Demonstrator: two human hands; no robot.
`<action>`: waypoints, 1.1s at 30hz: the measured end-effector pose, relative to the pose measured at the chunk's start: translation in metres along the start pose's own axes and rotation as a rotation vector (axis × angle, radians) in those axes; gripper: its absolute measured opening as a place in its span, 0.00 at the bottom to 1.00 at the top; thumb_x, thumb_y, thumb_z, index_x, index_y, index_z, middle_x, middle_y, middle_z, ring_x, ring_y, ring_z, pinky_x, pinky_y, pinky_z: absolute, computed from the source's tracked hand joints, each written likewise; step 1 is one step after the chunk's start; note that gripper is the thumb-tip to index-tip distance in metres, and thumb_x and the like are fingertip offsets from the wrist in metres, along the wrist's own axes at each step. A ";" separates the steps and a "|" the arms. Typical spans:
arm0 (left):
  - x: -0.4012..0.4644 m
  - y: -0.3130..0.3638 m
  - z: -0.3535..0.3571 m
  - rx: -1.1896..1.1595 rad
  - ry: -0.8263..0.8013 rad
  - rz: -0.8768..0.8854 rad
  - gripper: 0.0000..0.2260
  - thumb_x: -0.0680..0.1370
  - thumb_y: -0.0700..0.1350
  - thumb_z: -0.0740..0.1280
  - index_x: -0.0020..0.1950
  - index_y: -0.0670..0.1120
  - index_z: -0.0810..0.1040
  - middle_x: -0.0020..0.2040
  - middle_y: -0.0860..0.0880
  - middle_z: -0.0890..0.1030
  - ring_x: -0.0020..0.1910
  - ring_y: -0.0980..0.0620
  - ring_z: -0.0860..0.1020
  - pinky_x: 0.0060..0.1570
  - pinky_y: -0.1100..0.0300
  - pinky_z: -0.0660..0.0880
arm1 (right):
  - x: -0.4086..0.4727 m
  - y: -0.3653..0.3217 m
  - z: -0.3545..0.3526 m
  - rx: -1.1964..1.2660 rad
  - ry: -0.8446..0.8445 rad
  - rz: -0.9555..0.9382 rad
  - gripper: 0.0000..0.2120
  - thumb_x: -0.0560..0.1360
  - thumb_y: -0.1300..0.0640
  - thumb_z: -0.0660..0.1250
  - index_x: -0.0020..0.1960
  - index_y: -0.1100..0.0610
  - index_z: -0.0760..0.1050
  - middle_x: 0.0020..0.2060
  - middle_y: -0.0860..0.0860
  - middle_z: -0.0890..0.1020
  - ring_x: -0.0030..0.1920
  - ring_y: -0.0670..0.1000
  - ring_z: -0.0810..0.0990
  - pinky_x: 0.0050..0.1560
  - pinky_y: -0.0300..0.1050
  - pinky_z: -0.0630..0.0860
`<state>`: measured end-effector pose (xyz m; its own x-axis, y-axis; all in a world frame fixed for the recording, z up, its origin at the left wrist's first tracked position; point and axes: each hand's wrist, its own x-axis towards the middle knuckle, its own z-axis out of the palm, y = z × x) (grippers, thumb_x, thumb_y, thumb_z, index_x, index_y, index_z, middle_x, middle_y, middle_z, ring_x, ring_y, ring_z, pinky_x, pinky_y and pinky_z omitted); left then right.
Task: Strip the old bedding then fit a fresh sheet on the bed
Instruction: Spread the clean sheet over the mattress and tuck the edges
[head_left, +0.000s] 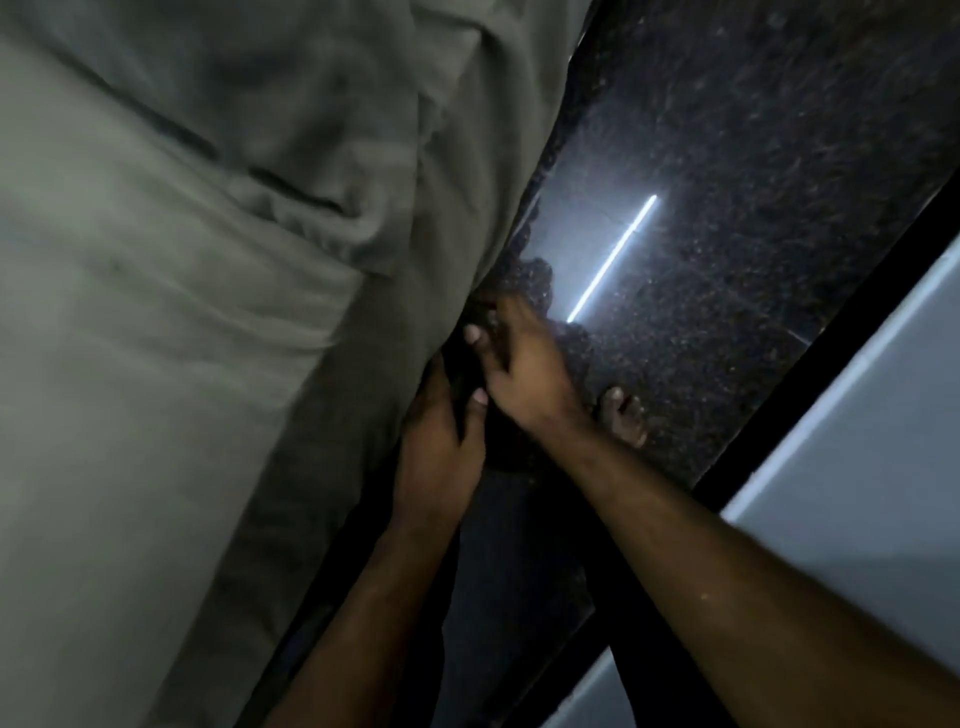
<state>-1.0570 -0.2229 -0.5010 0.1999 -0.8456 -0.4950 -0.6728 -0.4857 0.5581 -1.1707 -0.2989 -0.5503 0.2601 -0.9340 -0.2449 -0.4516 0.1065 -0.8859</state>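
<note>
Presently: grey-green sheet seen draped over bed, wrinkled, edge hung down side. Sheet's lower edge gripped by left hand, fingers curled; same edge pinched by right hand. Polished dark speckled floor noted beside bed.

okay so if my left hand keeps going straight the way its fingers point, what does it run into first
Most likely the grey-green sheet hanging over the side of the bed. Your left hand points up along that edge with its fingertips already at the fabric, next to your right hand. Depth is dim here, so contact is uncertain.
</note>
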 end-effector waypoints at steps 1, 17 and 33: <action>-0.007 -0.002 0.001 -0.058 0.043 -0.025 0.30 0.81 0.55 0.58 0.81 0.47 0.61 0.79 0.48 0.66 0.79 0.52 0.63 0.76 0.48 0.63 | -0.001 -0.001 0.010 0.123 0.036 0.147 0.13 0.81 0.57 0.63 0.64 0.60 0.73 0.57 0.55 0.80 0.58 0.52 0.79 0.62 0.51 0.75; 0.007 0.011 0.021 0.069 0.047 0.068 0.31 0.81 0.57 0.55 0.79 0.40 0.64 0.78 0.40 0.66 0.77 0.45 0.64 0.77 0.56 0.60 | 0.061 0.007 -0.015 -0.386 0.099 0.394 0.13 0.82 0.49 0.58 0.58 0.59 0.67 0.48 0.64 0.82 0.49 0.67 0.80 0.44 0.56 0.77; 0.020 0.005 0.027 0.247 0.292 -0.005 0.25 0.79 0.46 0.65 0.74 0.37 0.71 0.71 0.36 0.75 0.70 0.40 0.75 0.69 0.50 0.70 | 0.027 -0.009 0.004 -0.429 0.145 -0.260 0.07 0.77 0.58 0.67 0.52 0.60 0.75 0.49 0.58 0.80 0.51 0.60 0.77 0.49 0.54 0.72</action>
<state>-1.0752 -0.2365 -0.5262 0.3741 -0.8883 -0.2665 -0.8158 -0.4519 0.3609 -1.1558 -0.3240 -0.5506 0.3032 -0.9518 0.0461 -0.7049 -0.2566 -0.6613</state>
